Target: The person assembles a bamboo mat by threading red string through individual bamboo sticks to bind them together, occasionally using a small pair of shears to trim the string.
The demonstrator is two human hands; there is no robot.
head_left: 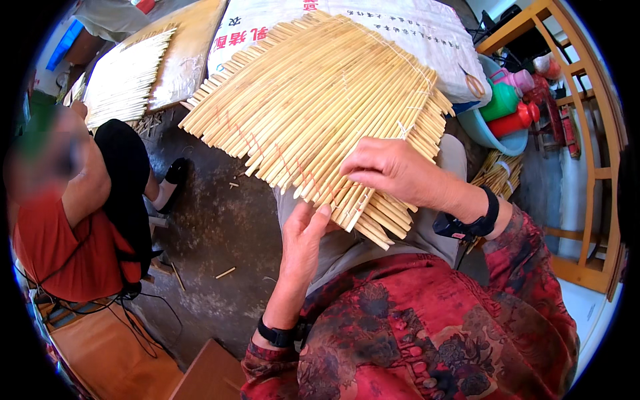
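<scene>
A mat of pale, straight plant stalks (300, 100), laid side by side, slopes from the table down onto my lap. Another layer of stalks (381, 223) shows beneath it along the right and lower edges. My left hand (303, 237) grips the mat's near edge, thumb on top and fingers hidden underneath. Above the lower right part of the mat, my right hand (393, 170) is closed in a pinch; what lies between its fingertips cannot be made out. White thread (403, 129) sticks up just beyond that hand. Red lines (293, 163) run in slanting rows across the near stalks.
A white printed sheet (413, 27) covers the table, with scissors (475, 85) at its right edge. Further right are a blue basin (477, 127) of coloured bottles and a wooden frame (590, 133). At left sits a person in red (60, 247), near another stalk mat (127, 77).
</scene>
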